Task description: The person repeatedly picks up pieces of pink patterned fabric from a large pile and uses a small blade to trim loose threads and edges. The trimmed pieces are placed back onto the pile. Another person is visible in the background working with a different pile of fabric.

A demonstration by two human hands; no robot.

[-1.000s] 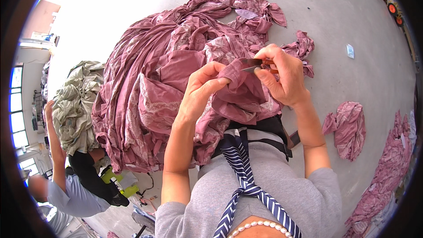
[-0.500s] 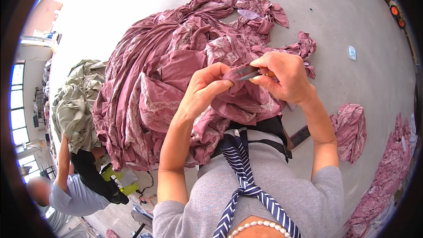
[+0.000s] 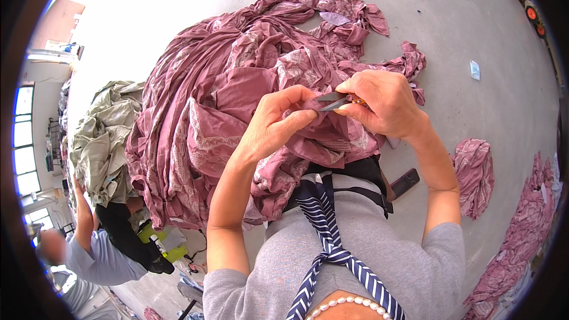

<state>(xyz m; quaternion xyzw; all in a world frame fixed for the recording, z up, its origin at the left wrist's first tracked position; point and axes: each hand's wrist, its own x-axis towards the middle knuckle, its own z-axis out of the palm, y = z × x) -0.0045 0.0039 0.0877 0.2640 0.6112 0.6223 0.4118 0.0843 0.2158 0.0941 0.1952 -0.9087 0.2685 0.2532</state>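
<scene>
My left hand is closed in a pinch, thumb and forefinger together on a bit of the dusky pink cloth. That cloth, patterned with pale lace-like bands, lies heaped across my lap and beyond. My right hand grips small scissors with an orange part showing between the fingers. Their two metal blades are spread apart and point left, the tips close to my left fingertips. Most of the scissors' handle is hidden in my palm.
At left, a person in light blue handles a pale green cloth heap. A dark phone lies right of my lap. Farther right are a pink bundle, a long pink pile and a light blue packet on the grey floor.
The raised fold of pink cloth at my left fingertips has dropped or turned away, baring more of the blades. My left fingertips have shifted slightly right.
</scene>
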